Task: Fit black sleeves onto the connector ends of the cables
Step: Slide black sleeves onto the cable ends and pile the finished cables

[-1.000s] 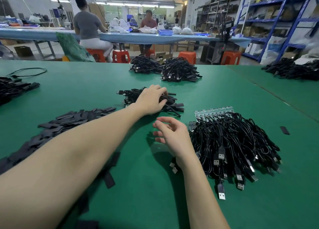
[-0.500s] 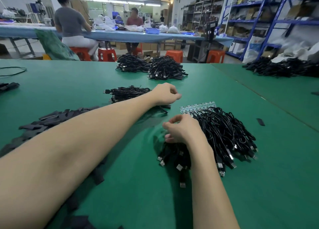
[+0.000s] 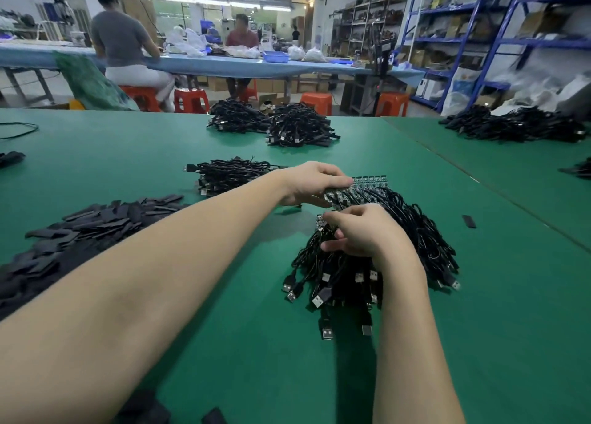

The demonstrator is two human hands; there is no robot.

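A big bundle of black USB cables (image 3: 412, 235) lies on the green table (image 3: 224, 343), plugs toward me, small circuit boards (image 3: 367, 183) at the far ends. My left hand (image 3: 311, 182) reaches across and grips a row of those boards at the bundle's far left. My right hand (image 3: 361, 230) sits on the bundle's near left part, fingers curled round cables. A heap of flat black sleeves (image 3: 96, 222) lies to the left. A smaller cable bundle (image 3: 230, 175) sits beyond my left forearm.
Two more cable piles (image 3: 275, 124) lie at the table's far edge, another (image 3: 515, 124) on the right-hand table. One loose sleeve (image 3: 469, 221) lies right of the bundle. People sit at a blue bench (image 3: 224, 63) behind; blue shelving (image 3: 479, 39) stands at right.
My left hand left the smaller bundle and moved right onto the circuit boards. My right hand moved onto the big bundle and closed on cables. The view came nearer.
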